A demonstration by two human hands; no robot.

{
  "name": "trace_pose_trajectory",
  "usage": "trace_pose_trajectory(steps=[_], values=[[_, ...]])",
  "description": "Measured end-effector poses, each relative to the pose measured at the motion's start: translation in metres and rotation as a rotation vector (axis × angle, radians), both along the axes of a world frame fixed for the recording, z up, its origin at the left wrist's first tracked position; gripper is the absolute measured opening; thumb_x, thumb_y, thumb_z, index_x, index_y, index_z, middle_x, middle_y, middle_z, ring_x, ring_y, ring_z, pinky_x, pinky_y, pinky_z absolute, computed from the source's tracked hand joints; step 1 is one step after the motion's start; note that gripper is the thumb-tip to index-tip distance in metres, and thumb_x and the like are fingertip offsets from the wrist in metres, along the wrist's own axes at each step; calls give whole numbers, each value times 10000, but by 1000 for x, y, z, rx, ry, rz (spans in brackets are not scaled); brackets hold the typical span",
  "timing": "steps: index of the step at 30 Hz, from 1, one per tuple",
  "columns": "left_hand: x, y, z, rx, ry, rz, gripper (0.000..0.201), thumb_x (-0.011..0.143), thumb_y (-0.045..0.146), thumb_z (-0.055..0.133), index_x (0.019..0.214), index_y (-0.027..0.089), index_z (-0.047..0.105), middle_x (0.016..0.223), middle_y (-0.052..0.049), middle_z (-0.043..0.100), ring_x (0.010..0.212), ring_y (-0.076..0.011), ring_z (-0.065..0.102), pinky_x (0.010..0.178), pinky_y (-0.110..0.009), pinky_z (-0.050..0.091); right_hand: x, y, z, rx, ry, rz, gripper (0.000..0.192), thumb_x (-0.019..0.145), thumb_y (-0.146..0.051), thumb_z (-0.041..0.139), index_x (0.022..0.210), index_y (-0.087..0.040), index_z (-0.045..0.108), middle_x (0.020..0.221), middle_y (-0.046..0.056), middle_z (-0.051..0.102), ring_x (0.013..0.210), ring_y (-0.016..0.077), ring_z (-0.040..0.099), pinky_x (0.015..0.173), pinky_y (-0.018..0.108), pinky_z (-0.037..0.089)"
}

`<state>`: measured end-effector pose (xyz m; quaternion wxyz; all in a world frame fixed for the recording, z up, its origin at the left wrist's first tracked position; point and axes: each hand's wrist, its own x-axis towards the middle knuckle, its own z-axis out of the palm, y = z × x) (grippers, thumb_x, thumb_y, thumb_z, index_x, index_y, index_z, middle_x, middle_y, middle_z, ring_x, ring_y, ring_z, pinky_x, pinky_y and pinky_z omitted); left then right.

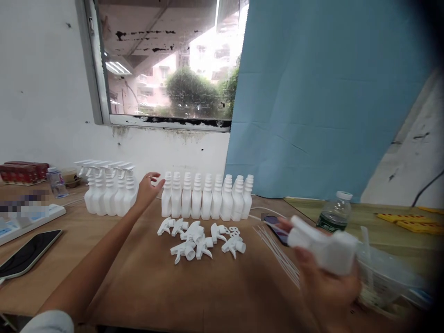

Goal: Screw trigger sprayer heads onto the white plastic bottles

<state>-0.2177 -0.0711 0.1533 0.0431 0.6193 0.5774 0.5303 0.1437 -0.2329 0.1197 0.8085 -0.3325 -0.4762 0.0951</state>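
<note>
My left hand (150,187) reaches out beside the left end of a row of white bottles (207,199) without tops, its fingers apart and nothing in them. At the right, my right hand (326,284) is wrapped around a white spray bottle (322,245), tilted on its side and blurred by motion. Several loose white trigger spray heads (194,233) lie on the table in front of the row. Small white rings (234,231) sit beside them, and thin white tubes (277,256) lie farther right. Several bottles with trigger heads fitted (109,196) stand left of my left hand.
A phone (29,254) and a power strip (31,222) lie at the left. A small water bottle (57,182) and red boxes (24,173) stand behind. Right, a green-labelled bottle (335,212), a plastic container (388,273) and yellow items (412,224) are near my right hand.
</note>
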Motion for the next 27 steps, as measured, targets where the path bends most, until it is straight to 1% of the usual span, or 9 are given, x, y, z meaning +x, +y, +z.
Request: trace_pose_trajectory(steps=[2, 4, 9, 12, 15, 18, 21, 23, 27], values=[[-10, 33, 0, -21, -16, 54, 484, 787, 387, 638, 1174, 117, 527, 1249, -165, 572, 1045, -256, 602, 856, -350, 493, -6, 2, 19, 57, 167, 65, 304, 709, -349, 761, 951, -198, 656, 863, 66, 727, 735, 237, 695, 775, 436, 530], [-10, 54, -5, -68, -18, 59, 540, 747, 375, 694, 1178, 100, 521, 1228, -182, 596, 1004, -252, 632, 822, -332, 508, -11, 5, 31, 111, 220, 202, 241, 752, -359, 711, 922, -202, 644, 850, 58, 730, 669, 215, 688, 772, 439, 528], [-1, 64, -18, -108, 22, 71, 475, 727, 304, 717, 1120, 81, 574, 1040, -166, 700, 876, -230, 688, 752, -282, 522, -13, 20, 29, 134, 292, 390, 225, 772, -333, 702, 937, -203, 620, 908, 56, 737, 721, 213, 712, 837, 447, 518], [2, 45, -19, -41, 68, 124, 432, 772, 293, 649, 1146, 88, 581, 1014, -149, 711, 897, -247, 686, 806, -303, 509, -13, 25, 23, 113, 326, 449, 251, 771, -344, 712, 956, -202, 619, 919, 63, 733, 788, 228, 715, 850, 457, 522], [7, 10, -20, 53, 139, 137, 465, 792, 293, 602, 1233, 152, 557, 1056, -102, 704, 946, -264, 667, 861, -336, 488, -15, 25, 20, 73, 337, 473, 210, 800, -355, 685, 927, -197, 631, 878, 59, 731, 788, 228, 714, 847, 469, 527], [17, -31, -23, 140, 237, 78, 459, 769, 260, 601, 1226, 215, 582, 1139, -61, 677, 1030, -267, 631, 920, -345, 462, -18, 24, 19, 49, 306, 491, 209, 825, -372, 657, 915, -184, 651, 875, 63, 727, 804, 229, 713, 875, 477, 519], [30, -62, -26, 325, 418, 0, 405, 791, 206, 548, 1192, 226, 600, 1163, -53, 663, 1069, -259, 604, 953, -367, 443, -21, 23, 17, 64, 297, 516, 204, 836, -372, 645, 920, -187, 656, 898, 62, 726, 821, 223, 712, 890, 471, 517], [36, -73, -28, 435, 530, -39, 395, 810, 181, 524, 1197, 223, 588, 1154, -61, 667, 1065, -261, 602, 946, -387, 444, -21, 23, 17, 83, 307, 528, 188, 838, -358, 646, 925, -191, 656, 895, 54, 727, 816, 216, 712, 879, 457, 525], [46, -82, -28, 511, 621, -89, 430, 825, 142, 519, 1247, 224, 541, 1197, -72, 649, 1084, -257, 591, 954, -400, 434, -21, 21, 17, 94, 316, 525, 186, 827, -344, 663, 935, -193, 650, 874, 44, 726, 790, 207, 713, 861, 440, 533]])
